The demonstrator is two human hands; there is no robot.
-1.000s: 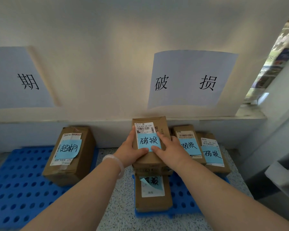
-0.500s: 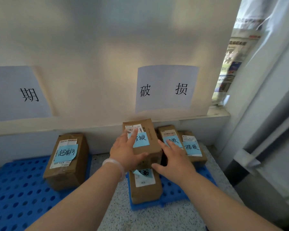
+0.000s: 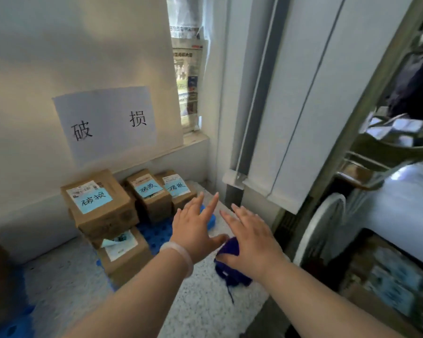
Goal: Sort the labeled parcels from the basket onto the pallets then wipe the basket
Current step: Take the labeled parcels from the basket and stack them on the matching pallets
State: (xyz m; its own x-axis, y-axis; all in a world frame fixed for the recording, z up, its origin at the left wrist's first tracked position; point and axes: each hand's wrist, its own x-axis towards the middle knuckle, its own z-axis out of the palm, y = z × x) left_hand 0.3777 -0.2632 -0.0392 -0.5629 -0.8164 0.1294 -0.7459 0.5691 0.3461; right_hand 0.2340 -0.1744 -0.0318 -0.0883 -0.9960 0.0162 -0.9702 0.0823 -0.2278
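Cardboard parcels point(image 3: 100, 203) stand left of both hands point(image 3: 193, 230) point(image 3: 252, 242).

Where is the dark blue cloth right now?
In the head view, the dark blue cloth lies on the speckled floor, just right of the blue pallet, partly hidden beneath the right hand.

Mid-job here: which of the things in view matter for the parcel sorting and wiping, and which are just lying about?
Job: front stack of two labelled parcels; two rear parcels; blue pallet; wall sign; dark blue cloth by the right hand; left hand, open.

Lying about: newspaper at the window; white round object on the right.
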